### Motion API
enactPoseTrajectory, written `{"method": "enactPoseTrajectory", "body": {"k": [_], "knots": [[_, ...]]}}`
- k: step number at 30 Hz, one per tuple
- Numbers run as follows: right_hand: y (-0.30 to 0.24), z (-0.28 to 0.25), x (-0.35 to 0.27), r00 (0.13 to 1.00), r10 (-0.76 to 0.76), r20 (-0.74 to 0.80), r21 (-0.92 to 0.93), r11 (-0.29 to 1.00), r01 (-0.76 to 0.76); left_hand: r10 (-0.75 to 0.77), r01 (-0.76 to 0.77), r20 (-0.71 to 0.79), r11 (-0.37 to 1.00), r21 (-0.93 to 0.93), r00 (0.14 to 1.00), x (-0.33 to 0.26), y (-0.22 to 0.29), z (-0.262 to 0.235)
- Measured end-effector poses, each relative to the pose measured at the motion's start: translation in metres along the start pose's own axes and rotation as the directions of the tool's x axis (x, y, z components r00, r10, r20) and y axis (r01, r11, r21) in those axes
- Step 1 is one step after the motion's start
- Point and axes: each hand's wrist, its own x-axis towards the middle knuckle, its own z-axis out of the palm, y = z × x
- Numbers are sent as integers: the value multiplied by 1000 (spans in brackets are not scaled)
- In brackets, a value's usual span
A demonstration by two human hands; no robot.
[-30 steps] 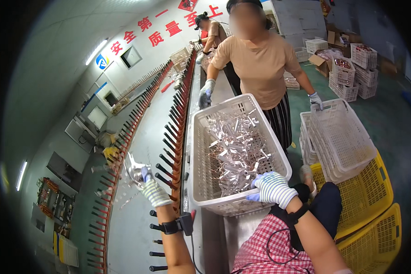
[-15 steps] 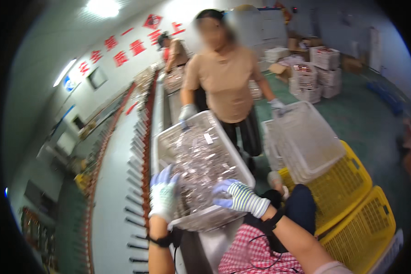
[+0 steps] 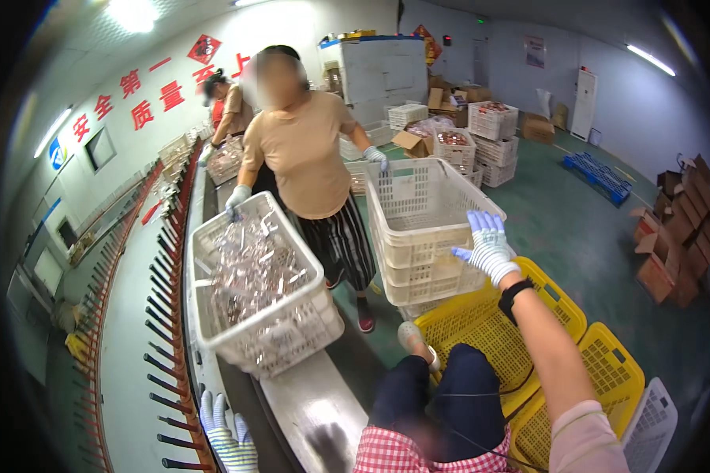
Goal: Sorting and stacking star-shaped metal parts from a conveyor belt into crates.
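Note:
My left hand (image 3: 229,435), in a striped glove, has its fingers apart over the near edge of the long bench. It holds nothing. At the front corner of a stack of white plastic crates (image 3: 434,256), my right hand (image 3: 489,248) spreads its gloved fingers. Whether it touches the rim I cannot tell. A white crate (image 3: 268,335) filled with small clear, shiny pieces (image 3: 252,272) sits tilted on the metal surface. One gloved hand (image 3: 239,197) of a co-worker is at its far rim; their other hand (image 3: 376,157) is at the stack's far rim.
Yellow baskets (image 3: 489,323) stand beside my legs. A row of black-handled levers (image 3: 166,339) lines the bench on the left. Filled crates (image 3: 493,122) are piled at the back. Flattened cardboard boxes (image 3: 678,229) and a blue pallet (image 3: 597,177) lie on the right. Another person works farther back.
Both my hands have left the filled crate: the left is now lower by the bench, the right out at the crate stack. My view has swung right. The stack now stands more upright.

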Motion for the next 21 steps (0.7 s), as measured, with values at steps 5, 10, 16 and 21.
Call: {"method": "enactPoseTrajectory", "body": {"k": [5,10,16,21], "knots": [[-73,13,46,931,-277,239,155,957,245,-21,22,-62,1000,3,998,-20,-22,12],[-144,42,64,973,-223,65,206,957,206,-70,70,-19,997,11,997,-29,-18,11],[-238,-31,88,950,-275,-146,277,911,306,-326,306,-51,922,-239,944,-71,-52,6],[-275,-82,78,922,-303,-242,268,892,364,-567,531,198,512,-676,799,-89,-59,45]]}}
